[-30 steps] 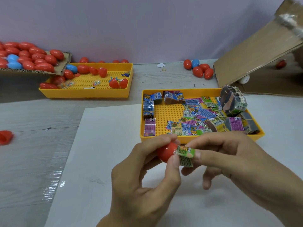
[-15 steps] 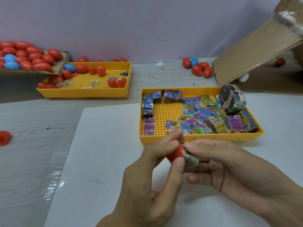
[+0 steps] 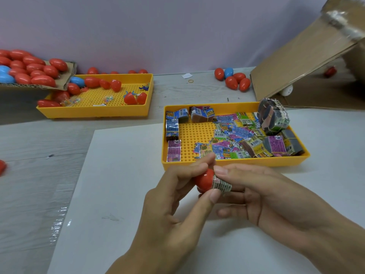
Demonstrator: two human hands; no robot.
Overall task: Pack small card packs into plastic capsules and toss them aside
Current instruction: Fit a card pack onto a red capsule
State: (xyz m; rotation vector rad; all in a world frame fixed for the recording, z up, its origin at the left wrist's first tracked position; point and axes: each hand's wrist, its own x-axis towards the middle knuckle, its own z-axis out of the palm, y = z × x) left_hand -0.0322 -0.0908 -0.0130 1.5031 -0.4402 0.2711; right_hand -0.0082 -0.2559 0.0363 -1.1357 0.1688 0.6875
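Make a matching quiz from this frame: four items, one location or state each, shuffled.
Items:
1. red capsule half
2. card pack
3. blue capsule
4. rubber band

States:
A. loose on the table, near the back wall
B. held in the left hand
C. among red capsules beside the cardboard box
D. partly pushed into the capsule by the right hand

Pairs: 1-B, 2-D, 3-C, 4-A

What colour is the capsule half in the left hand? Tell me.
Red; the capsule half shows in the head view.
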